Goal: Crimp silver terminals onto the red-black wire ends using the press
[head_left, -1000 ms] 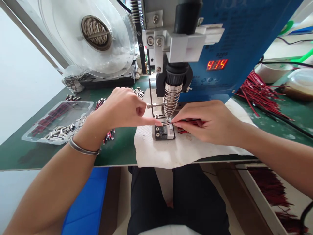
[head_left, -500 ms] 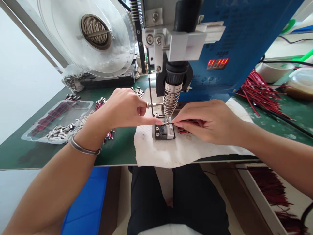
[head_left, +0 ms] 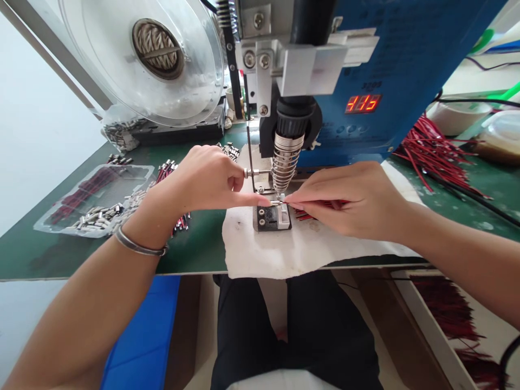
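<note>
Head view, looking down onto a green surface (head_left: pixel 195 254): right hand (head_left: pixel 355 200) with its grip closed, thumb and forefinger clamped on a thin wire (head_left: pixel 283 202). Left hand (head_left: pixel 209 179) with its grip apart, thumb stretched out to the near end of a small metal part (head_left: pixel 276 203), other fingers curled by a silver knob (head_left: pixel 248 174). Wire and metal part end to end over a black-and-white fixture (head_left: pixel 268 221), on a white cloth (head_left: pixel 260 252). Too small to tell whether joined.

Directly above, a coil-wrapped tool (head_left: pixel 287 162), narrow tip right at the metal part, tight between both hands; contact impossible to tell. Behind it, a blue machine (head_left: pixel 390 65) with a lit red display (head_left: pixel 363 103), digits not fully legible. Partly covered by the right hand, red and black wires (head_left: pixel 304 215) on the cloth.

To the left, a clear tray (head_left: pixel 144 167) of metal pieces (head_left: pixel 97 216) and red wires, its near right side blocked by the left forearm. Close to that arm, a bundle of silver-ended wires (head_left: pixel 166 170), also partly hidden; farther back, a large clear reel (head_left: pixel 93 49) and a bag of metal parts (head_left: pixel 122 132). To the right, a heap of red wires (head_left: pixel 434 154), a black cable (head_left: pixel 479 200) across the surface, a white round dish (head_left: pixel 459 116) and a tub with brown contents (head_left: pixel 501 138). Below the surface edge, more dark red wires (head_left: pixel 444 306).
</note>
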Tool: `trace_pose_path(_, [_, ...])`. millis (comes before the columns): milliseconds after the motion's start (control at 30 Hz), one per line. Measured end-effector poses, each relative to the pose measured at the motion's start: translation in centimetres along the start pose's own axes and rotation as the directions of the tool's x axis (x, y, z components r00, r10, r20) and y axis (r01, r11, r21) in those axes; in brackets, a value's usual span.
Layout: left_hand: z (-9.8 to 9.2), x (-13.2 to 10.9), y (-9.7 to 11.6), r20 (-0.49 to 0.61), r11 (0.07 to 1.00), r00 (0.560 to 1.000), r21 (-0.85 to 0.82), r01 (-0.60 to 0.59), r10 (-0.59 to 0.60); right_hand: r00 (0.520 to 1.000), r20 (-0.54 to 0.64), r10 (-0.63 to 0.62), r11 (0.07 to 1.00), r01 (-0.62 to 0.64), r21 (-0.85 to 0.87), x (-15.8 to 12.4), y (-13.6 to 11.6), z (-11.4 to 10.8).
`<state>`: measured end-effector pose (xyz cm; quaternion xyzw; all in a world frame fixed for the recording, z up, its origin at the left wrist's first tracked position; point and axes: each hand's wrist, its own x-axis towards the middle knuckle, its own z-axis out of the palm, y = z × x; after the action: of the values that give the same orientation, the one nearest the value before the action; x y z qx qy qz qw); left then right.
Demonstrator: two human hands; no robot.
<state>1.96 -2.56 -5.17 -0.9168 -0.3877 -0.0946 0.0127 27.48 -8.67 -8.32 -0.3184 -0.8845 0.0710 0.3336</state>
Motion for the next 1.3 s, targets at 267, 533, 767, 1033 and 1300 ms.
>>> trace_pose_path(267, [-0.04,0.11,0.12,0.016,1.0,1.0,-0.007,0.011,-0.011,1.0,0.017,-0.015,0.997,0.014,0.075,0.26,-0.06,-0.23])
trace_pose_path(533, [-0.04,0.08,0.13,0.02,1.0,1.0,-0.015,0.011,-0.011,0.997,0.058,0.045,0.99,-0.052,0.134,0.46,-0.12,-0.49])
trace_pose_path(767, [-0.02,0.02,0.08,0.004,0.999,1.0,-0.048,0.005,-0.005,0.998,0.038,0.042,0.987,-0.047,0.157,0.55,-0.17,-0.46])
trace_pose_path(1033, [-0.47,-0.11,0.13,0.017,0.999,0.999,-0.037,-0.03,0.03,0.995,-0.055,-0.078,0.988,0.085,0.127,0.41,0.08,-0.4])
trace_pose_path(1300, [-0.28,-0.41,-0.41,-0.104,0.952,0.964,-0.165,-0.258,0.243,0.973,-0.155,-0.174,0.978,0.188,0.084,0.09,-0.66,-0.35])
